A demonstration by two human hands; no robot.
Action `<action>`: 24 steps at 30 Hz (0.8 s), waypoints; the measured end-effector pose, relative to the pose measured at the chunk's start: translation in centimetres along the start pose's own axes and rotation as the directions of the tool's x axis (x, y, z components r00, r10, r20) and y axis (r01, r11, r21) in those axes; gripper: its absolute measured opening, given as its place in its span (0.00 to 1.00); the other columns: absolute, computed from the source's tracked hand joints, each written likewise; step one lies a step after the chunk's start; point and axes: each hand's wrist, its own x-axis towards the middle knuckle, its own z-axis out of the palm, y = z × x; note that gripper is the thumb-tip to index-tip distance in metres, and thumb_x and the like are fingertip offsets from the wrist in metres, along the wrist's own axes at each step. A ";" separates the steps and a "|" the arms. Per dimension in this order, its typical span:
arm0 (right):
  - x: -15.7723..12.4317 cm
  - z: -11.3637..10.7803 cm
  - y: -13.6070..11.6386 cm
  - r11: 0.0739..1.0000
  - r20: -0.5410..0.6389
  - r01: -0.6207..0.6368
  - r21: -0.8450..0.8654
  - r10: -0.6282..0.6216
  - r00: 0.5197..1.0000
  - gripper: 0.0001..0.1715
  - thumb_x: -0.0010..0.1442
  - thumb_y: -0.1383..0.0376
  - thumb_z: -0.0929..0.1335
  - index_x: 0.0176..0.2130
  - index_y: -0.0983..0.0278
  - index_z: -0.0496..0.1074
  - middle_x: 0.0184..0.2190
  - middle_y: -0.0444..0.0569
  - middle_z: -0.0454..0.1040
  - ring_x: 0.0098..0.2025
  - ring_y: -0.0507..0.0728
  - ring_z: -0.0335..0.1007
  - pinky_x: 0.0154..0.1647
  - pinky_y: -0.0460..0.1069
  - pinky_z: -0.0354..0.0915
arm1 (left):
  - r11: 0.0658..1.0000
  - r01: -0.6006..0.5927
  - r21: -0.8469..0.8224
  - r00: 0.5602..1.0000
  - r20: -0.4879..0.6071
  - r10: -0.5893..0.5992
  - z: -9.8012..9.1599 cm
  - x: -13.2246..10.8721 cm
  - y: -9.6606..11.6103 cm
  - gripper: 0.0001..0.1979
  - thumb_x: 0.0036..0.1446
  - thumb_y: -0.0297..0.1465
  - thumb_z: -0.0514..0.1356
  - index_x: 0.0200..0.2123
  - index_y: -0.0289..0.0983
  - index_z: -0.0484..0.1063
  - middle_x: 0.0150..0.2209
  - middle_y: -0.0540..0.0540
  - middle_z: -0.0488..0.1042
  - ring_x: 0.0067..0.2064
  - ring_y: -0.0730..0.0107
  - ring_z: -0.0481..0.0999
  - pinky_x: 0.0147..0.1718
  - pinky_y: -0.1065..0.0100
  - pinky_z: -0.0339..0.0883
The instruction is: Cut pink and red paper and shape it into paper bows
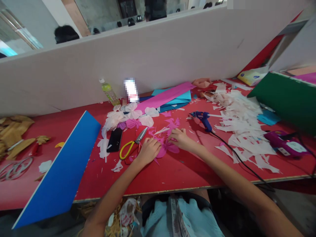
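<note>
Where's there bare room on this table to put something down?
Bare red table shows along the front edge, below the left hand and right hand, and between the blue board and brown paper. It's crowded around the scissors, phone, paper flowers, and white scraps beyond the glue gun.

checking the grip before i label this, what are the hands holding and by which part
The left hand and right hand have their fingers at opposite edges of the pink paper flower; no firm grip can be told.
</note>
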 end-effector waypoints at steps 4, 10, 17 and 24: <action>-1.2 0.3 0.7 0.998 -0.026 0.032 -0.062 -0.034 0.999 0.11 0.62 0.69 0.62 0.35 0.63 0.73 0.34 0.49 0.70 0.41 0.56 0.59 0.39 0.51 0.43 | 0.999 -0.046 -0.007 0.999 0.000 0.046 0.2 0.9 0.6 0.12 0.63 0.30 0.50 0.40 0.38 0.72 0.36 0.46 0.72 0.41 0.66 0.67 0.43 0.62 0.55; -1.6 0.7 1.8 0.990 -0.108 -0.055 -0.126 0.042 0.993 0.12 0.62 0.68 0.61 0.32 0.64 0.72 0.33 0.49 0.69 0.39 0.56 0.59 0.38 0.51 0.43 | 0.997 -0.077 -0.014 0.997 0.022 0.078 0.5 1.1 0.6 0.10 0.60 0.29 0.52 0.39 0.39 0.74 0.35 0.46 0.71 0.42 0.66 0.67 0.44 0.61 0.55; -1.6 0.7 2.1 0.985 -0.100 -0.095 -0.145 0.081 0.992 0.11 0.62 0.67 0.61 0.34 0.63 0.72 0.34 0.49 0.70 0.40 0.56 0.61 0.41 0.52 0.44 | 0.994 -0.104 -0.010 0.994 0.042 0.105 0.5 0.8 0.6 0.10 0.59 0.28 0.54 0.40 0.39 0.74 0.36 0.46 0.72 0.42 0.66 0.67 0.45 0.60 0.54; -1.7 0.8 2.2 0.986 -0.119 -0.113 -0.119 0.099 0.988 0.11 0.62 0.67 0.61 0.33 0.63 0.72 0.34 0.48 0.70 0.41 0.56 0.61 0.42 0.52 0.44 | 0.992 -0.126 0.002 0.991 0.053 0.125 0.5 0.7 0.5 0.11 0.60 0.28 0.53 0.41 0.39 0.74 0.36 0.45 0.73 0.42 0.65 0.67 0.45 0.61 0.54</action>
